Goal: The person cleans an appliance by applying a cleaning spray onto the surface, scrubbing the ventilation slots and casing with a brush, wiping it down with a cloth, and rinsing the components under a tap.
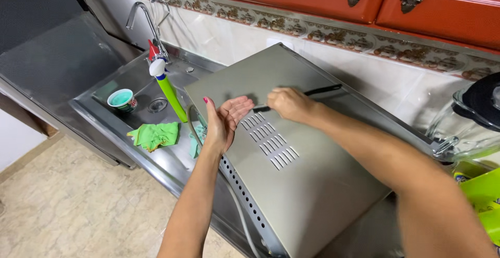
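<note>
- Left hand (225, 120): grip spread, palm cupped at the left edge of the grey appliance casing (291, 185).
- Casing: lies on the bench (172, 159) beside the sink (112, 89); sheet metal, likely heavy, stiff and smooth; support at its edges.
- Right hand (289, 104): grip pinching a thin black tool (317, 91), light and rigid, over the vent slots (271, 141).

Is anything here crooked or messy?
Yes. The grey appliance casing sits slanted across the counter, one corner over the sink. A crumpled green cloth lies on the sink's edge, and a small cup sits inside.
</note>
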